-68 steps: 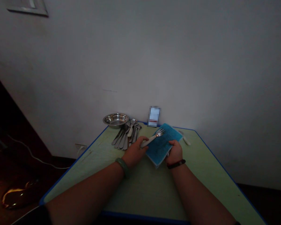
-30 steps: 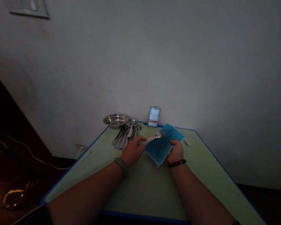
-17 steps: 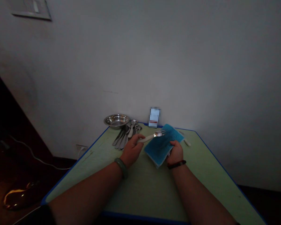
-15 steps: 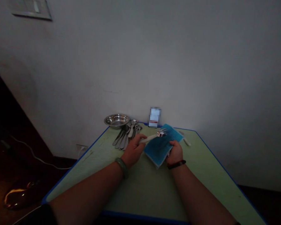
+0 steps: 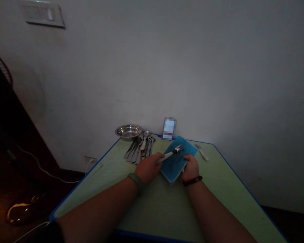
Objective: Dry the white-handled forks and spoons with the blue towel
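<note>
My left hand (image 5: 149, 167) is closed around the pale handle of a fork (image 5: 170, 154), whose metal tines point away to the right over a blue cloth (image 5: 174, 165). My right hand (image 5: 191, 167) grips that cloth by its right side, thumb on top and fingers hidden underneath. Left of the fork, several spoons and forks (image 5: 136, 150) lie bunched on the table. Beyond my right hand lies a single spoon (image 5: 202, 153) with a pale handle.
A shiny metal bowl (image 5: 128, 132) stands at the table's back left corner. A phone-like, blurred screen (image 5: 169, 128) leans at the wall. The green table (image 5: 157, 209) has a blue edge. A white cable (image 5: 48, 175) runs at the left.
My left hand has turned slightly, and the fork has shifted a little down and to the right over the cloth. My right hand keeps its hold. The whole view has shifted slightly.
</note>
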Demonstrator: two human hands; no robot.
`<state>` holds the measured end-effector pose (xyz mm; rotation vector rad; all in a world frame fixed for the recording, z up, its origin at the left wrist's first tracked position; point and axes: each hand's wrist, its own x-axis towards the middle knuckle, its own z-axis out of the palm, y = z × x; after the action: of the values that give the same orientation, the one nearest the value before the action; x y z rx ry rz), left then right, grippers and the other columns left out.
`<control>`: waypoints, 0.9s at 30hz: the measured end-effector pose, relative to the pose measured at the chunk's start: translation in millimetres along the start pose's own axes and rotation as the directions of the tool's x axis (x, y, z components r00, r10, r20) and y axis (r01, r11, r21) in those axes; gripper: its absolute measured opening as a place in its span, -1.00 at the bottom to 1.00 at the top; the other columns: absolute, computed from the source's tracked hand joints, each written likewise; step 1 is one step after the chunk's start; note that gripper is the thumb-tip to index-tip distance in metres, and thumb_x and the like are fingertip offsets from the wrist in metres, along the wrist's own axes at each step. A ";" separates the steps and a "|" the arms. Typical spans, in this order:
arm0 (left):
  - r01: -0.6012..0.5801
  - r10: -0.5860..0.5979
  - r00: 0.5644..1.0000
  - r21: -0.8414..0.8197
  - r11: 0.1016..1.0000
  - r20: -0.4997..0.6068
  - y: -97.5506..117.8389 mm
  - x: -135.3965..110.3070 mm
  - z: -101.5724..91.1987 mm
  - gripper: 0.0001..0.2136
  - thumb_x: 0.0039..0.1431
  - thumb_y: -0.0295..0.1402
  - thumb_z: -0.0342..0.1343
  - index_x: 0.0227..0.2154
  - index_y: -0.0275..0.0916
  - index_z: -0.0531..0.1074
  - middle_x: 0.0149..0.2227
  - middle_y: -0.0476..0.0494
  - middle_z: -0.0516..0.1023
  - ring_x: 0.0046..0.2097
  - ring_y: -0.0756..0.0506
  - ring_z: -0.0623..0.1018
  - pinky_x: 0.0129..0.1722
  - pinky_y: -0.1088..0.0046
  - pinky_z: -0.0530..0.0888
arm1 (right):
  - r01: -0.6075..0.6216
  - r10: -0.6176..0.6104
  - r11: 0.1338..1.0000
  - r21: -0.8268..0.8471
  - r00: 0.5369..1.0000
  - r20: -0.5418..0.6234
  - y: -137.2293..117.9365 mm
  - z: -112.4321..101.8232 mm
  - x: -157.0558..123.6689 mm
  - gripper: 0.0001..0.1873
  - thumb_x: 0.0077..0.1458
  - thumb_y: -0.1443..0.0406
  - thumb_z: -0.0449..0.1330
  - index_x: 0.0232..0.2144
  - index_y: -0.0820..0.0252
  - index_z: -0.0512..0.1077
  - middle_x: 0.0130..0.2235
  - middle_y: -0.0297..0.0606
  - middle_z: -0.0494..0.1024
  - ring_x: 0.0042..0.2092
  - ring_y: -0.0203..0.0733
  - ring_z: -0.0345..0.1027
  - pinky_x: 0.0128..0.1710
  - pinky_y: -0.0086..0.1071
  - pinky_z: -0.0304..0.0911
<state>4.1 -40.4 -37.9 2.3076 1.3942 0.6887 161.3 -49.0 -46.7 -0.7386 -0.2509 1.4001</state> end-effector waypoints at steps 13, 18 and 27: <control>-0.042 0.054 0.995 0.134 0.990 -0.086 -5.9 0.9 0.6 -0.75 0.05 -0.27 -0.11 -0.17 -0.04 0.28 -0.33 -0.12 0.47 -0.35 -0.12 0.44 -0.46 0.43 0.21 | 0.027 -0.026 0.999 -0.027 1.000 0.011 3.3 -0.5 1.5 -0.77 -0.30 0.40 -0.04 -0.48 0.21 0.33 -0.58 -0.34 0.50 -0.56 -0.22 0.37 -0.51 -0.32 0.31; -0.005 0.015 0.998 0.172 0.985 -0.055 -3.7 1.8 -4.0 -0.75 0.07 -0.27 -0.13 -0.17 -0.07 0.27 -0.28 -0.09 0.46 -0.29 -0.10 0.44 -0.42 0.46 0.22 | 0.025 -0.025 1.000 -0.016 1.000 -0.011 2.2 -1.8 1.6 -0.71 -0.28 0.41 -0.04 -0.41 0.21 0.34 -0.61 -0.36 0.49 -0.57 -0.22 0.37 -0.51 -0.33 0.31; 0.036 -0.025 0.998 0.186 0.982 -0.064 -3.4 2.0 -6.6 -0.74 0.05 -0.30 -0.09 -0.15 -0.06 0.28 -0.20 -0.05 0.43 -0.22 -0.07 0.41 -0.33 0.48 0.24 | 0.059 -0.059 0.998 -0.004 0.998 -0.034 -1.5 4.0 -5.0 -0.74 -0.31 0.42 -0.05 -0.45 0.21 0.32 -0.56 -0.33 0.52 -0.52 -0.20 0.40 -0.51 -0.31 0.33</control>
<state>-1.4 -36.8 -33.8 2.4198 1.5802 0.6491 159.3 -52.5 -41.5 -0.7517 -0.2465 1.3306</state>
